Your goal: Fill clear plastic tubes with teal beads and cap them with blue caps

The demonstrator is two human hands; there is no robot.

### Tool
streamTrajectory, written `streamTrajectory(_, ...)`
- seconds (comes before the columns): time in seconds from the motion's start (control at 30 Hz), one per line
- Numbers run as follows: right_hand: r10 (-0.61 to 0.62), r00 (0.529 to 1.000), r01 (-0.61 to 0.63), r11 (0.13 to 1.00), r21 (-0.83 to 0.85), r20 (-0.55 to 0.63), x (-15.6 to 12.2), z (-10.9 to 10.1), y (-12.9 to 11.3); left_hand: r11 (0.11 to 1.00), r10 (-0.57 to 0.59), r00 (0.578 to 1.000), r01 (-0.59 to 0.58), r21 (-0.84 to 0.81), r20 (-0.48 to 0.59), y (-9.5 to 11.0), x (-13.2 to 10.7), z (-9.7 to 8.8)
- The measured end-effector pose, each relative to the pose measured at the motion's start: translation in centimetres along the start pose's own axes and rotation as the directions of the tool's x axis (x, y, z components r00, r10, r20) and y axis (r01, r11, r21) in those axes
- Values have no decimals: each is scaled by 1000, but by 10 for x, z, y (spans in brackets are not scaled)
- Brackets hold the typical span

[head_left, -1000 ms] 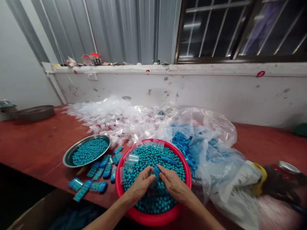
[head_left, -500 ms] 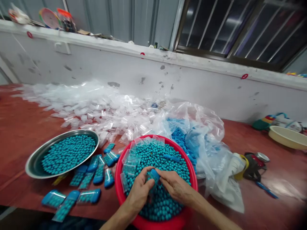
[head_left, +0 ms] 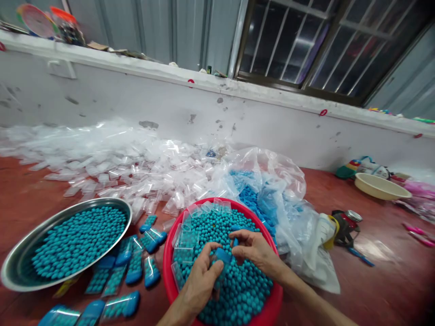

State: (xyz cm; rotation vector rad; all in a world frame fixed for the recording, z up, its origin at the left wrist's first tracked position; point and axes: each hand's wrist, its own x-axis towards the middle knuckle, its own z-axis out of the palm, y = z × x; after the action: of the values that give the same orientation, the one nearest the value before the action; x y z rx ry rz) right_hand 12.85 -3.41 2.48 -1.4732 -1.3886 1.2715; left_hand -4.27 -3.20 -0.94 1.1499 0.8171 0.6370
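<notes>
Over a red basin [head_left: 169, 260] heaped with turquoise beads [head_left: 207, 226], my left hand [head_left: 200, 278] grips a small clear plastic case with a blue end [head_left: 222, 257]. My right hand [head_left: 256, 251] is just to its right, thumb and forefinger pinched on a small blue plastic piece [head_left: 235, 243]. The two hands are slightly apart. Several empty clear sleeves [head_left: 185, 240] lie on the beads along the basin's left side. A blue strip [head_left: 239, 227] rests on the beads behind my right fingers.
A steel bowl [head_left: 12, 274] of turquoise beads stands left, near several bead-filled cases [head_left: 135, 262]. Clear plastic sleeves [head_left: 136, 158] are piled along the wall. A plastic bag [head_left: 288, 194] of blue pieces [head_left: 249, 197] lies behind the basin. A cream basin [head_left: 380, 190] sits far right.
My right hand has drawn away from the case, up and right, and now shows a small blue piece between its fingertips. My left hand keeps its hold. The view has shifted right.
</notes>
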Motion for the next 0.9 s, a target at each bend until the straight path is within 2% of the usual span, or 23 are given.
streamTrajectory(0.1, -134, 991, 136, 973, -184, 28, -11, 10, 4, 998, 29, 996, -24, 64, -80, -4, 1, 8)
streamTrajectory(0.23, -142, 972, 216, 859, -464, 189, -28, 17, 15, 980, 188, 966, -173, 98, -179, -8, 1, 22)
streamTrajectory(0.37, -218, 957, 288, 780, -555, 190, -32, 18, 26, 959, 276, 939, -256, 120, -206, -9, 0, 34)
streamTrajectory(0.57, -229, 946, 323, 726, -608, 228, -41, 17, 29, 975, 209, 957, -188, 115, -202, -10, 0, 45)
streamTrajectory(0.67, -295, 936, 347, 684, -642, 192, -47, 19, 40, 961, 239, 934, -189, 202, -267, -9, -2, 48)
streamTrajectory(0.83, -480, 877, 358, 665, -655, -9, -49, 28, 58, 967, 227, 960, -203, 153, -164, -3, -4, 56)
streamTrajectory(0.9, -493, 869, 352, 656, -668, -27, -49, 32, 58, 972, 218, 955, -193, 137, -200, -4, -3, 59)
